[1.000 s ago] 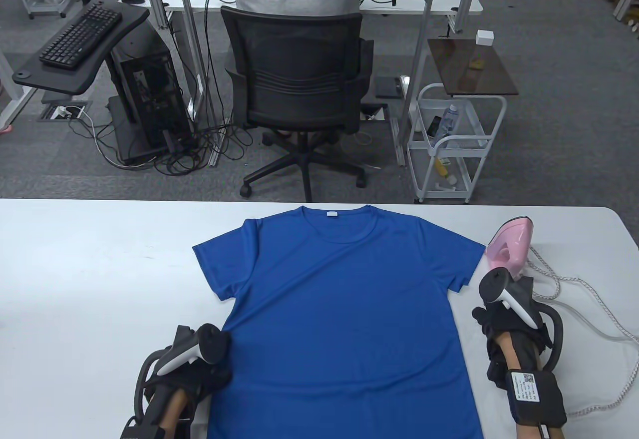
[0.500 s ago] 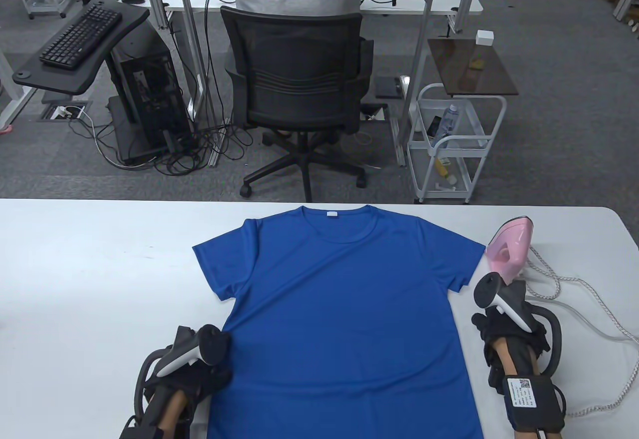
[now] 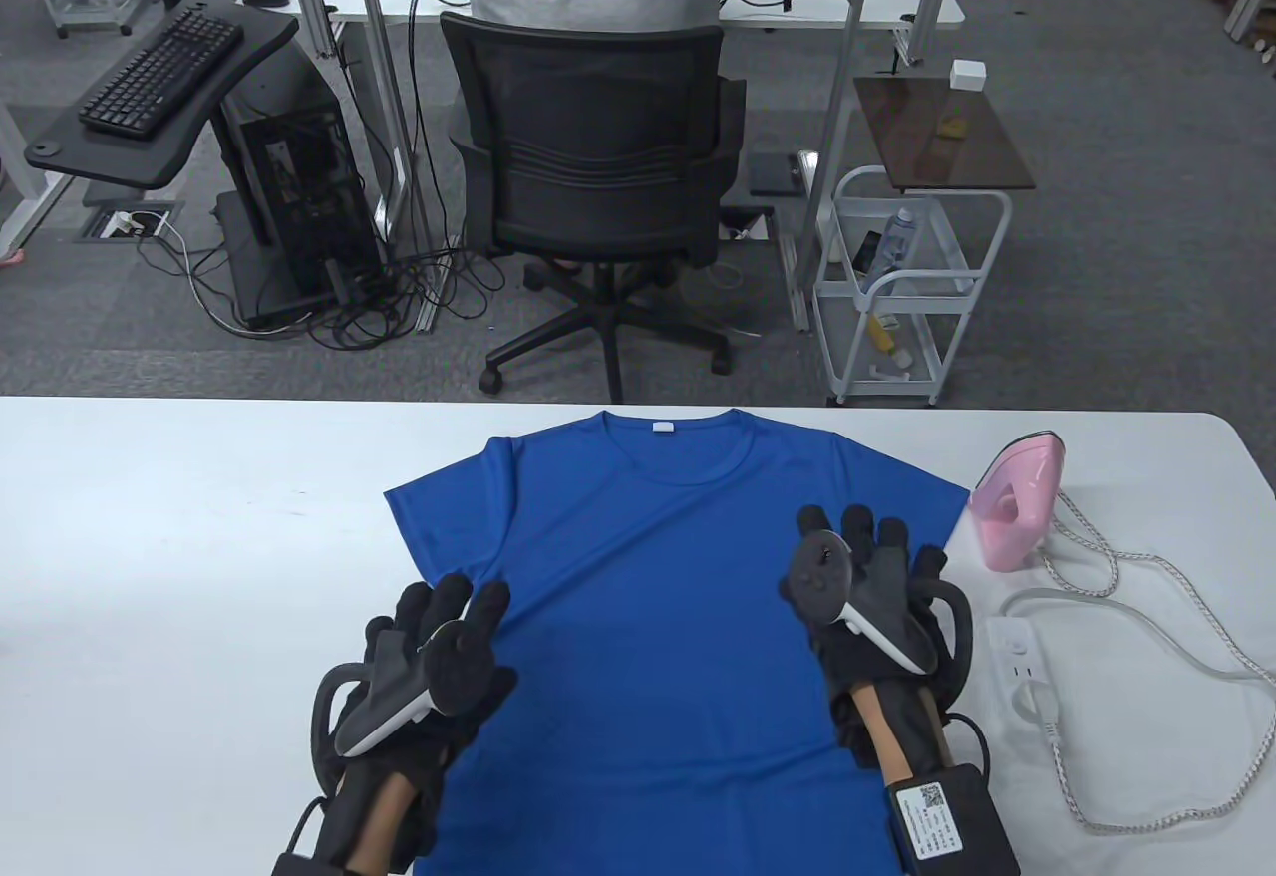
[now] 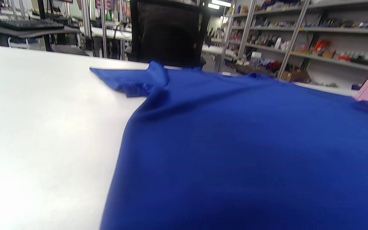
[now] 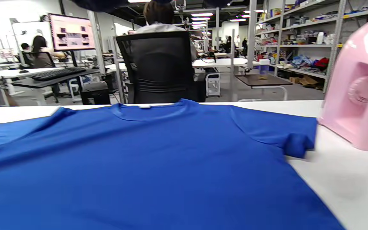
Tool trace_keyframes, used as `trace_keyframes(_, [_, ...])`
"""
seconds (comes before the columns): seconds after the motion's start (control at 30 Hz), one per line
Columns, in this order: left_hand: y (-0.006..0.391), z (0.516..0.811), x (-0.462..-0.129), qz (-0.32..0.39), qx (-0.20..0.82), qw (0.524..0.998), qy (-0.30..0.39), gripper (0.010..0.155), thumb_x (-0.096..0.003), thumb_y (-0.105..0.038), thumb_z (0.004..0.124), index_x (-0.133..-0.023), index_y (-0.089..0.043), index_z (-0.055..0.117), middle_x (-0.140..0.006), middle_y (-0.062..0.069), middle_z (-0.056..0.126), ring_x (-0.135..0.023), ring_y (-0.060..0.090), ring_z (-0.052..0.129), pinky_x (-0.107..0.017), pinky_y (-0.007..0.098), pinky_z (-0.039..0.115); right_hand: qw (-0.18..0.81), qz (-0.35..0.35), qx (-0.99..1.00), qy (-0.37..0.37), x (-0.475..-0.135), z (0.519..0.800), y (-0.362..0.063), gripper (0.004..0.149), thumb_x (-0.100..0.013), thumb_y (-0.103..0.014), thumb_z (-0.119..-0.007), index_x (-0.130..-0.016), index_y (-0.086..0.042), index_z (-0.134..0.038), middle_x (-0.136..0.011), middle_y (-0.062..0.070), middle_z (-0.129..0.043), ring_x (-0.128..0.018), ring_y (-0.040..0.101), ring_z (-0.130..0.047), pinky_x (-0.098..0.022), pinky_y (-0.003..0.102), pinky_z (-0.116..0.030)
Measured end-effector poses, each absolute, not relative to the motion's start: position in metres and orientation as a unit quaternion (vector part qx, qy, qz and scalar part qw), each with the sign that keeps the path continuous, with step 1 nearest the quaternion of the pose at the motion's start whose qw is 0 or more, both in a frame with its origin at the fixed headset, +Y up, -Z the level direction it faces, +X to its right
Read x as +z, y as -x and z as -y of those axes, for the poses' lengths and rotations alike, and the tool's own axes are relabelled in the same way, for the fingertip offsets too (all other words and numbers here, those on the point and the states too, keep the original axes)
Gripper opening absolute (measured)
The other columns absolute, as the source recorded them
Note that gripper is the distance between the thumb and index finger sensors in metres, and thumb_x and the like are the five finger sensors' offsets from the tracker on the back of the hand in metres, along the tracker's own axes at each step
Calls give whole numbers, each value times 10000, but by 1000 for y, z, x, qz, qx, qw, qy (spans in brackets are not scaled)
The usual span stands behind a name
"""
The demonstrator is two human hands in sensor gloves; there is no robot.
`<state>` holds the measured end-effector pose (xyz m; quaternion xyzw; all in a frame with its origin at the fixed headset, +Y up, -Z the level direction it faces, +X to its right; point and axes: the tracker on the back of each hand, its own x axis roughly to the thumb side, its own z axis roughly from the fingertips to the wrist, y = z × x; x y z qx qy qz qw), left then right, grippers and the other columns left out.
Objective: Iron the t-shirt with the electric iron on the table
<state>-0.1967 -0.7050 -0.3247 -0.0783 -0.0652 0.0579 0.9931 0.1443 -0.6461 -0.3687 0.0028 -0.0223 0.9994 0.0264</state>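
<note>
Both hands, left point(image 3: 431, 654) and right point(image 3: 865, 585), are lying spread-fingered on the shirt point(image 3: 678, 617) mid-table, gripping nothing, while the iron point(image 3: 1017, 504) is standing untouched near the right edge, so ironing isn't begun.

Blue t-shirt point(image 3: 678, 617) of fine-knit matt cloth; pink iron point(image 3: 1017, 507) in glossy smooth plastic; white table point(image 3: 179, 537) smooth, faintly sheened; cord point(image 3: 1176, 577) braided fabric.

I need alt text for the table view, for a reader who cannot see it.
A blue t-shirt lies flat on a white table, with the left hand and right hand spread over its sides. A pink iron stands upright to the right.
</note>
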Motion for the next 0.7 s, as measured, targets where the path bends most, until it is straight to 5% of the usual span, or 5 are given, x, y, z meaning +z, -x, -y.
trace_keyframes(0.2, [187, 719, -315, 81, 40, 994, 56, 842, -461, -602, 554, -1048, -399, -14, -1179, 64, 12, -1078, 445, 81, -740, 654, 221, 74, 61, 995, -15, -336, 672, -136, 786, -415, -528, -576, -1123, -266, -356, -1154, 276, -338, -1027, 582, -341, -648, 803, -271])
trace_keyframes(0.37, [189, 728, -311, 76, 15, 996, 41, 866, -451, -624, 546, -1027, -396, -59, -1164, 64, -32, -1068, 445, 45, -730, 659, 189, 18, 34, 999, -18, -332, 708, -139, 809, -387, -550, -561, -1119, -281, -345, -1157, 269, -318, -1028, 587, -319, -644, 809, -248])
trace_keyframes(0.7, [189, 729, -311, 70, -6, 997, 22, 859, -450, -621, 551, -1034, -402, -40, -1167, 59, -19, -1070, 434, 47, -732, 658, 190, 20, 58, 998, -4, -334, 712, -143, 807, -378, -557, -556, -1111, -288, -351, -1154, 255, -334, -1029, 578, -337, -644, 805, -251])
